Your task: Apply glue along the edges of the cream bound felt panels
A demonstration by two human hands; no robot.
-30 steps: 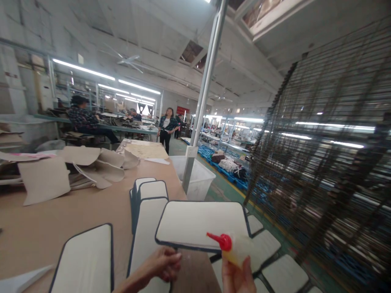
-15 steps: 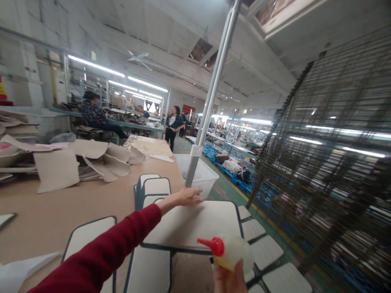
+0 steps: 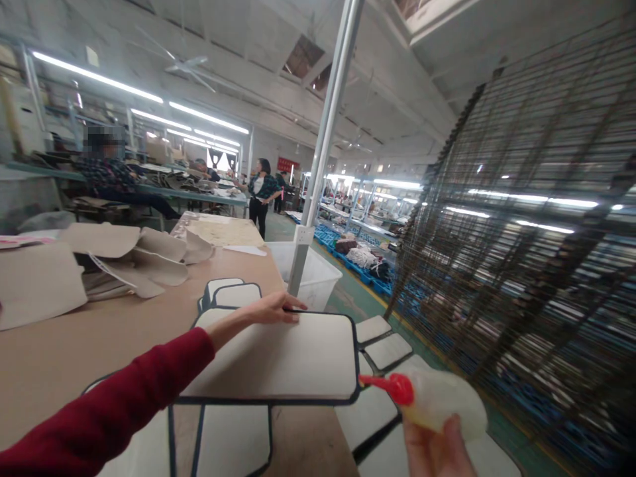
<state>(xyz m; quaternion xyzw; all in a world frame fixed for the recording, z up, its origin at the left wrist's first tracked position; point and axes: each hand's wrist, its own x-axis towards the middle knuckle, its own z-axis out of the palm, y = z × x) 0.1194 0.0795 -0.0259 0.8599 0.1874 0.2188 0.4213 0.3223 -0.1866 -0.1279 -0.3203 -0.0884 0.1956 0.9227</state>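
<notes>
My left hand (image 3: 272, 309), in a red sleeve, reaches forward and grips the far edge of a white panel with a dark border (image 3: 288, 358) that lies on the brown table (image 3: 74, 344). My right hand (image 3: 437, 450) at the bottom right holds a clear squeeze bottle with a red nozzle (image 3: 437, 401), its tip pointing left just beyond the panel's near right corner. More bordered white panels (image 3: 231, 295) lie on the table behind and below the gripped one.
Other white panels (image 3: 385, 341) rest to the right of the table. A white bin (image 3: 311, 275) and a metal pole (image 3: 322, 146) stand beyond. A tall wire rack (image 3: 536, 238) fills the right. Beige cut pieces (image 3: 124, 255) pile at left. People work in the background.
My left hand drew back slightly and closed onto the panel's far edge. The bottle in my right hand shifted right. The view shifted, so everything sits further left.
</notes>
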